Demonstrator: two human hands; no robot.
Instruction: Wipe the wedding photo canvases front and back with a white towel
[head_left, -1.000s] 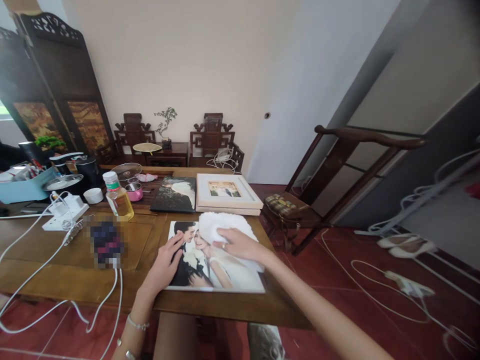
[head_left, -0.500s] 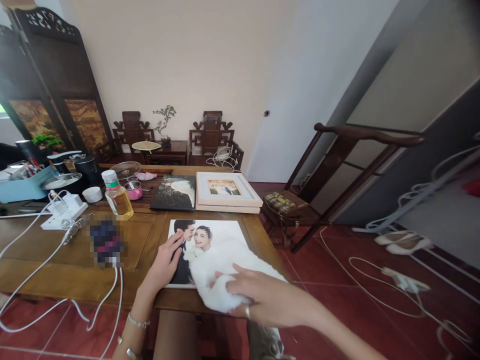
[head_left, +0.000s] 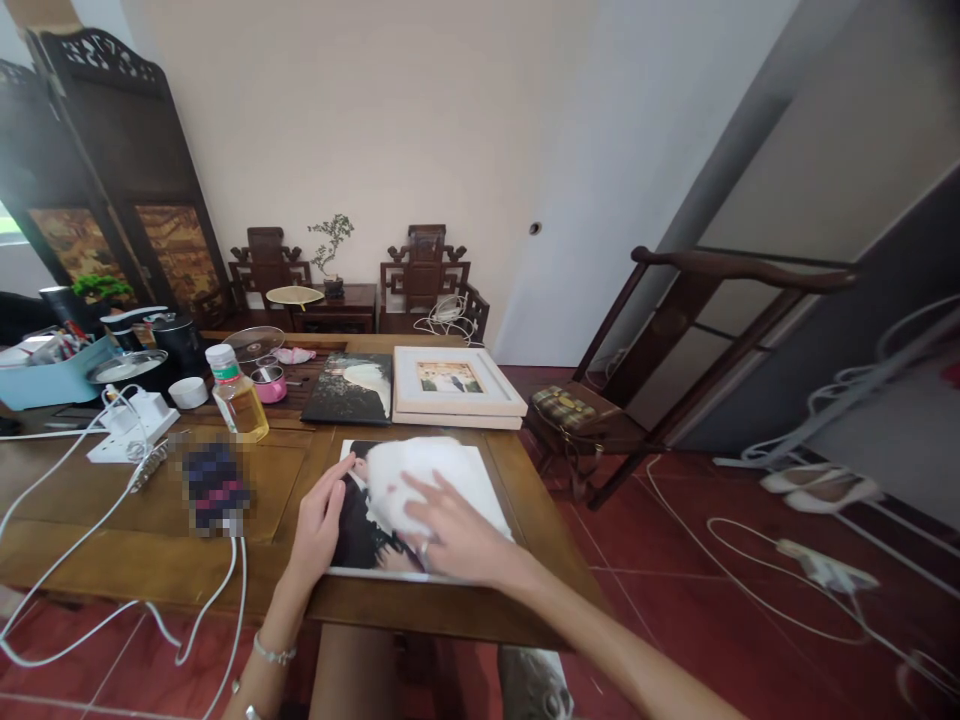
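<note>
A wedding photo panel (head_left: pixel 480 500) lies flat near the table's front edge, showing a couple partly hidden by a fluffy white cloth (head_left: pixel 427 465). My right hand (head_left: pixel 450 535) holds the cloth against the picture, fingers spread over the fabric, and covers the photo's middle. At the panel's left edge rests my left hand (head_left: pixel 321 525), its fingers stretched out and touching the upper left part. Just behind the panel are a dark picture panel (head_left: pixel 349 390) and a stack of pale-framed pictures (head_left: pixel 457 385).
On the table's left stand a bottle of yellow liquid (head_left: pixel 238 395), a pink cup (head_left: pixel 268 383), a white power strip (head_left: pixel 135 430) with loose cables, and a blurred-out object (head_left: pixel 217 485). A wooden chair (head_left: pixel 675 310) holding a plaid bag (head_left: pixel 562 405) stands to the right.
My right hand has moved the white cloth up and left, from the photo's lower right corner onto its middle. My left hand has slid slightly left and down along the edge.
</note>
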